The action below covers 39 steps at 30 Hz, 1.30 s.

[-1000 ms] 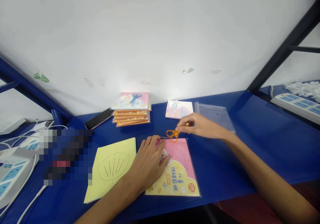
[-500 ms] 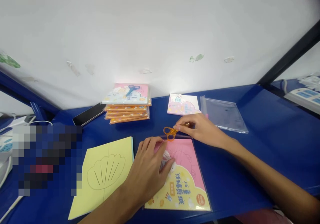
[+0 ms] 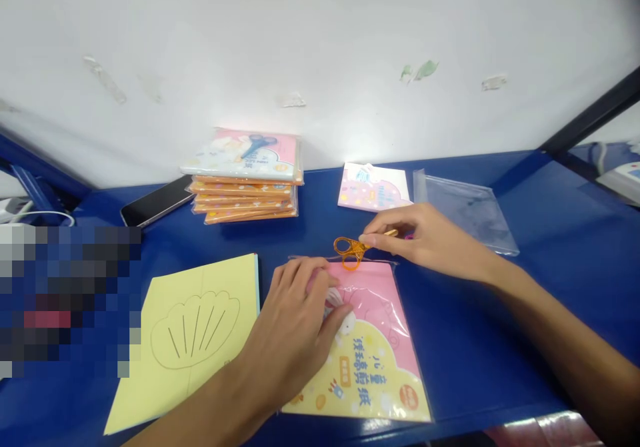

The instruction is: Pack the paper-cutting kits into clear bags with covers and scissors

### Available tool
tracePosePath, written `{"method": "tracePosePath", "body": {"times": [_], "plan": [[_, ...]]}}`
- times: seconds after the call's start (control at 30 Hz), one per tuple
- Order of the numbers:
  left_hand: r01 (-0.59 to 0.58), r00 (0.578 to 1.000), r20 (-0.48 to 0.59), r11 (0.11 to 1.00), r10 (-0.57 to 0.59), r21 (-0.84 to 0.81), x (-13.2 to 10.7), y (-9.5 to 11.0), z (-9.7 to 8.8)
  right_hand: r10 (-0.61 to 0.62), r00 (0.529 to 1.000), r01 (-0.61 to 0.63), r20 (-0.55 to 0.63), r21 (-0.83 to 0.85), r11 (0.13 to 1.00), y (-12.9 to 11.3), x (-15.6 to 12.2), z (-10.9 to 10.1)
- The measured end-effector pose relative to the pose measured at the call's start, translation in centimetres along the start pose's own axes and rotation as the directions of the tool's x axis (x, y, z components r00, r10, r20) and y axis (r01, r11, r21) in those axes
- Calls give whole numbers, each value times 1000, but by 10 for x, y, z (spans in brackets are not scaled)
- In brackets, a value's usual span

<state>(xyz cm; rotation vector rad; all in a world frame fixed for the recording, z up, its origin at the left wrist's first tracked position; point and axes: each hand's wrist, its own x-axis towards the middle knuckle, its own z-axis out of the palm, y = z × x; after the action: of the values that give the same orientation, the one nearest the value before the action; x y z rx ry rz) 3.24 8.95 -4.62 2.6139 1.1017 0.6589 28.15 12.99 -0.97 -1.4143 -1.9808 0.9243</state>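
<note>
A pair of small orange scissors (image 3: 351, 252) is pinched by the blade end in my right hand (image 3: 431, 242), with the handle loops pointing left. The loops sit at the top edge of a pink and yellow craft packet (image 3: 387, 360) in a clear plastic sleeve. My left hand (image 3: 300, 310) rests on the upper left of this packet, fingers stretched out and thumb apart, covering part of the printed rabbit. To its left lies a stack of yellow paper sheets (image 3: 197, 330) with a drawn shell on top.
Several wrapped packets (image 3: 245, 194) are stacked near the wall, beside a black phone (image 3: 159, 202). At the back right are a small pink and white booklet (image 3: 374, 190) and an empty clear sleeve (image 3: 467, 210). A blurred-out patch (image 3: 65, 287) covers the left side.
The camera view has shifted, so everything on the table appears somewhat higher and larger. The sleeve's clear top edge now shows beside the scissors. Both hands keep their holds.
</note>
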Motion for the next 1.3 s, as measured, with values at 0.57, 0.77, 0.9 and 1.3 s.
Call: {"method": "tracePosePath", "body": {"times": [0.57,0.77,0.9,1.3], "plan": [[102,994,70,971,-89,-216,4,-3,-8,-35,998,37,52,-37,999,0,-1,3],[129,990,90,957,-109,-261,4,-2,-10,-31,987,33,159,-10,999,-3,-1,13],[116,992,82,959,-98,-260,5,-2,-9,-59,978,68,198,-41,997,-5,-3,18],[133,990,85,964,-116,-232,4,-1,-12,-113,984,124,136,-79,989,-11,-7,13]]}}
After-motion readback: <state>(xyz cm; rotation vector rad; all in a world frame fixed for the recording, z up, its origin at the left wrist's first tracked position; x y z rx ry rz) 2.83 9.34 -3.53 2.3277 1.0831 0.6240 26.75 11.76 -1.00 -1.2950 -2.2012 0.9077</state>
